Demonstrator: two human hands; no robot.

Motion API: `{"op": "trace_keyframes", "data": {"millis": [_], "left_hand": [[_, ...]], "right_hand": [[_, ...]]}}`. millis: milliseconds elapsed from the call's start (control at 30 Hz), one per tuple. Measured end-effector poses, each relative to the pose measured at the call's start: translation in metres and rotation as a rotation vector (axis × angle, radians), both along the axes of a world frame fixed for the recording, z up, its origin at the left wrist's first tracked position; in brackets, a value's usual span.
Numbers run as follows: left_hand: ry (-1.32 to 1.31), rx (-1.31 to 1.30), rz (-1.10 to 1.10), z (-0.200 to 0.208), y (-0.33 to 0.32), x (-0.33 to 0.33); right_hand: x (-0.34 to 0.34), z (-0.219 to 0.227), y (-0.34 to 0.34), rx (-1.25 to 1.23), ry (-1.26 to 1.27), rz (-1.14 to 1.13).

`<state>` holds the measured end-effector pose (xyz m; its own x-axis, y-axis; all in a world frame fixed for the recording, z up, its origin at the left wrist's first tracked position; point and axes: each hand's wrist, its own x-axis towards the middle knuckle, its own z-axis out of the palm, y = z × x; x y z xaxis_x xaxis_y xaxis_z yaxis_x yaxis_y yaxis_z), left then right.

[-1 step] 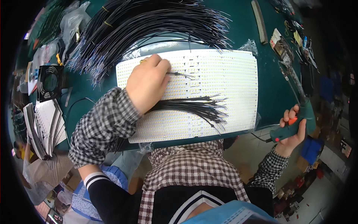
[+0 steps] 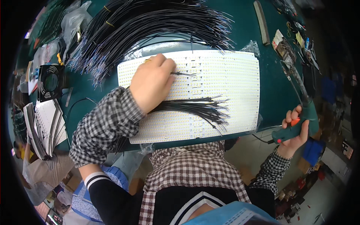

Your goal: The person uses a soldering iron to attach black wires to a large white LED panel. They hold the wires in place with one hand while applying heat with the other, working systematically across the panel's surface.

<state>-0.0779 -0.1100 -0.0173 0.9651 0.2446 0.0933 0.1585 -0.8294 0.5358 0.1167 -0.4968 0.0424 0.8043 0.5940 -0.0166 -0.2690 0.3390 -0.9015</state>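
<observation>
My left hand (image 2: 153, 83) is closed over the upper left of a white LED panel (image 2: 240, 86) with rows of small yellowish dots. From its fingers a thin black wire (image 2: 183, 74) sticks out to the right, its end split into fine strands. Under that hand, a bundle of black wires (image 2: 187, 107) lies across the panel, their split ends fanned to the right. Off the table's right edge, my right hand (image 2: 296, 131) grips a green soldering gun (image 2: 309, 116) with an orange-red trigger. Its long metal barrel points away from me, the tip among things at the far right.
A large pile of black wires (image 2: 157, 24) curves behind the panel on the green table (image 2: 243, 18). At left are a black fan (image 2: 51, 83) and stacked white boards (image 2: 48, 127). A long bar (image 2: 261, 22) and a small box (image 2: 279, 43) lie at the far right.
My left hand has shifted slightly to the right over the panel, the wire moving with it. My right hand and the soldering gun look almost unmoved.
</observation>
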Motion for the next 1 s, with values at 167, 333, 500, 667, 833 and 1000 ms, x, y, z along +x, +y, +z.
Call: {"op": "trace_keyframes", "data": {"millis": [167, 333, 500, 667, 833, 1000], "left_hand": [[-0.101, -0.092, -0.154, -0.014, -0.002, 0.021], [-0.049, -0.241, -0.098, -0.018, 0.002, 0.024], [-0.073, -0.157, -0.162, -0.02, 0.007, 0.027], [-0.059, -0.29, -0.057, -0.008, 0.009, 0.022], [-0.053, -0.332, 0.022, -0.009, 0.019, 0.03], [-0.002, -0.412, 0.068, -0.02, 0.02, 0.041]], "right_hand": [[-0.007, 0.005, 0.03, -0.059, 0.0, 0.01], [-0.007, 0.003, 0.039, -0.113, -0.022, 0.028], [0.017, 0.043, 0.033, -0.157, -0.096, -0.124], [0.035, 0.069, 0.043, -0.111, -0.23, -0.111], [0.011, 0.02, 0.072, -0.108, 0.022, 0.048], [-0.022, -0.009, 0.086, -0.08, 0.095, 0.094]]}}
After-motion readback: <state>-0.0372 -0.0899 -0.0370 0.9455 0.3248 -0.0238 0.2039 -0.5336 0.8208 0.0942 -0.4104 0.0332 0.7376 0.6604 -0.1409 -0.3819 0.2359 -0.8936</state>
